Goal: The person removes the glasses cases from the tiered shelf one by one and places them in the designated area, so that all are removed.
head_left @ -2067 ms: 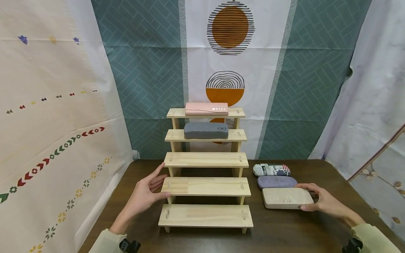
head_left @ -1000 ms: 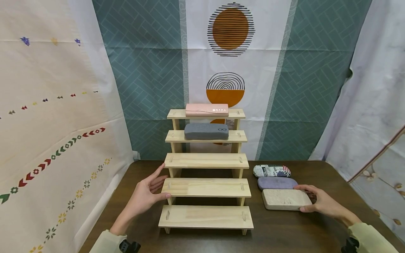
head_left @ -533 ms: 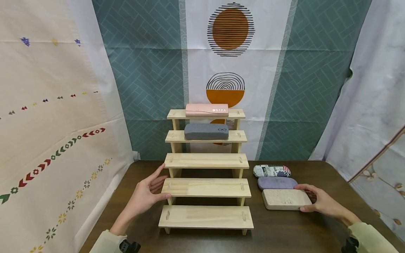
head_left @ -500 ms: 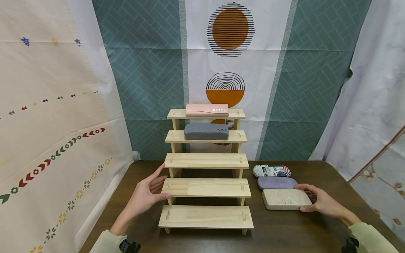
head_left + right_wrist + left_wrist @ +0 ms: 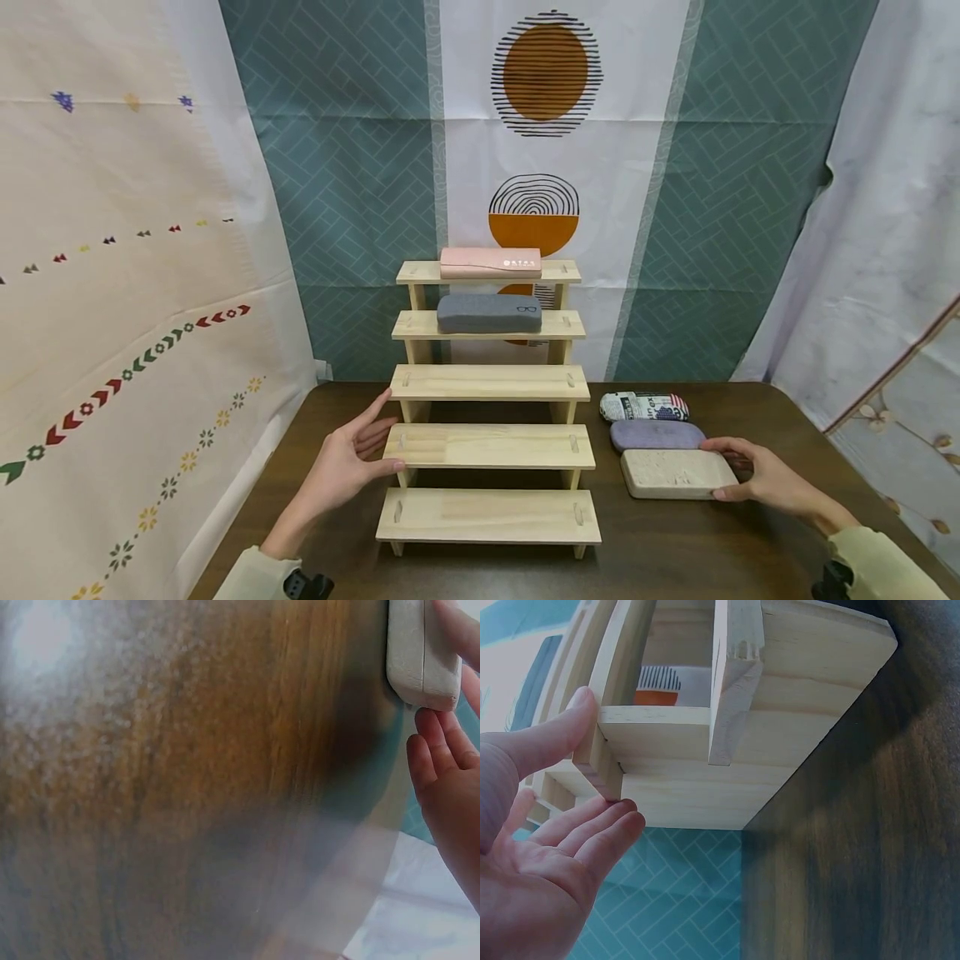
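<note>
A stepped wooden display stand (image 5: 487, 450) occupies the middle of the table. At its left side my left hand (image 5: 341, 467) holds the end of a lower shelf (image 5: 600, 765); the left wrist view has the thumb on top and the fingertips under the corner. To the right of the stand, my right hand (image 5: 776, 482) grips the right end of a cream glasses case (image 5: 671, 473) lying on the table. Its thumb is at the case's front edge, its fingers behind. In the right wrist view the case (image 5: 424, 664) is partly cut off by the frame.
Behind the cream case lie a purple glasses case (image 5: 652, 433) and a newsprint-patterned case (image 5: 641, 406). A pink case (image 5: 487, 263) sits on the top shelf, a grey one (image 5: 487, 314) on the shelf below. Patterned cloths (image 5: 352, 208) hang around the dark table (image 5: 675, 550).
</note>
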A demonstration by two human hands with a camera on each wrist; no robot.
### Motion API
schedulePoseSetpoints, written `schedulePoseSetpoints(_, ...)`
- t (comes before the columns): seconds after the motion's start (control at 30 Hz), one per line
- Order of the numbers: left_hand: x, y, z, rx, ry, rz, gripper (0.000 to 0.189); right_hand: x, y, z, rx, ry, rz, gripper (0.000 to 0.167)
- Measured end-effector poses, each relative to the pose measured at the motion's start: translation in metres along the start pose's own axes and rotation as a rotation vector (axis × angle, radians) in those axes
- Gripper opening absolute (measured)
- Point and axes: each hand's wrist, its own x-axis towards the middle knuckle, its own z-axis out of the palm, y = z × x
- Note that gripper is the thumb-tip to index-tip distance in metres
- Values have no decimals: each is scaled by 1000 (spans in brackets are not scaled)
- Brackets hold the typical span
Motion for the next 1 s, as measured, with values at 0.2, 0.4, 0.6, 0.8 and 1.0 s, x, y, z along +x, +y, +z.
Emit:
schedulePoseSetpoints(0.2, 0, 1, 1, 16, 0, 0, 104, -1, 0, 0, 0, -1, 7, 63)
schedulePoseSetpoints(0.4, -1, 2, 0, 20, 2, 3, 104, 0, -1, 0, -3, -3, 13, 62)
schedulePoseSetpoints(0.6, -1, 1, 0, 18, 1, 9, 103, 1, -1, 0, 10, -12, 17, 62)
schedulePoseSetpoints(0.8, -1, 0, 0, 8, -3, 8, 103, 0, -1, 0, 15, -13, 20, 62)
schedulePoseSetpoints(1.0, -1, 0, 0, 10, 2, 14, 103, 1, -1, 0, 14, -17, 29, 62)
